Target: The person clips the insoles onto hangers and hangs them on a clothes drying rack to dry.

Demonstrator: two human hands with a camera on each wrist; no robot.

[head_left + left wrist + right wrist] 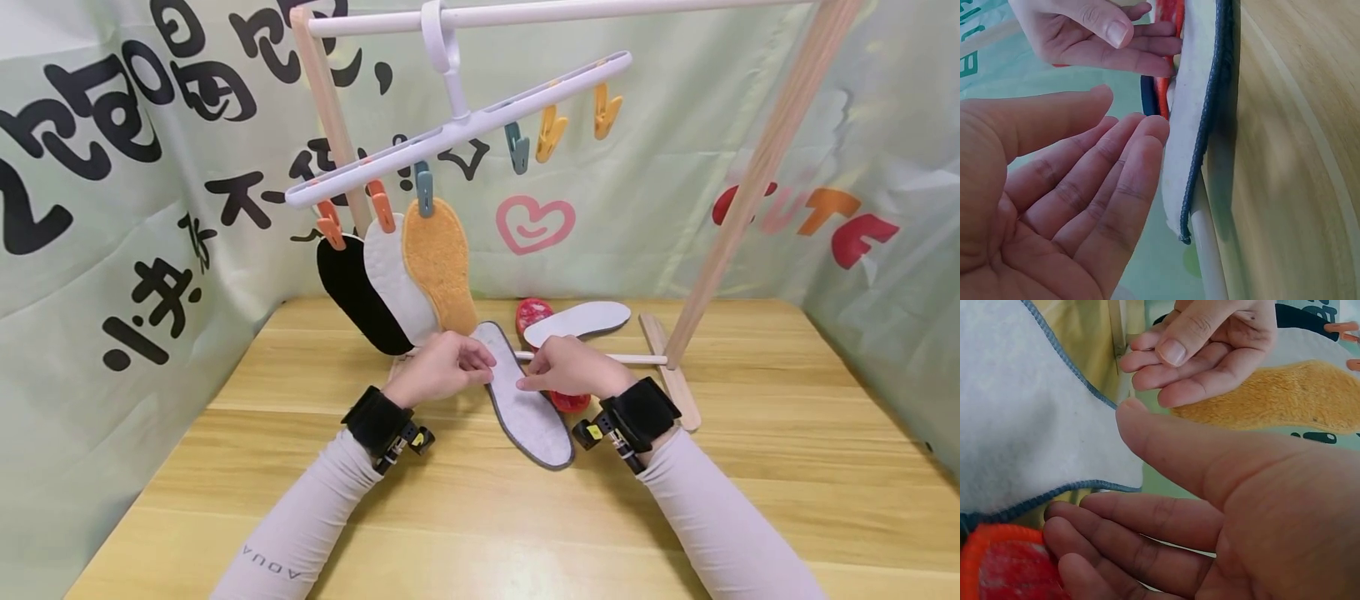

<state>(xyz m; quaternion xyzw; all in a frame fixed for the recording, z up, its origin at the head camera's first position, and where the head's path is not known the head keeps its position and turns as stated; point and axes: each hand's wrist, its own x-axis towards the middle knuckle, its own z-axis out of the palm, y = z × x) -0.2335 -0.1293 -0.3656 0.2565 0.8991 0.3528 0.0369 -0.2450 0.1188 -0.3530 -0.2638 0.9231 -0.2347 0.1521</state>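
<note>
A pale grey insole (pixel 528 410) with dark blue stitched edging lies at a slant in front of me, partly over the stand's low white rod. My left hand (pixel 442 367) is at its left edge, with thumb and fingers apart and nothing between them in the left wrist view. Across from it, my right hand (pixel 573 367) hovers by the insole's right edge. In the right wrist view its thumb and fingers are spread apart, with a red insole (pixel 1019 569) below the fingertips. Another white insole (pixel 577 322) lies behind the right hand.
A white hanger (pixel 457 129) hangs tilted from the wooden stand's top bar (pixel 555 12). Clips hold a black insole (pixel 356 292), a white insole (pixel 397 279) and a yellow insole (pixel 441 258) on its left side. Vacant yellow clips (pixel 551 133) and a teal clip (pixel 517 148) hang at right.
</note>
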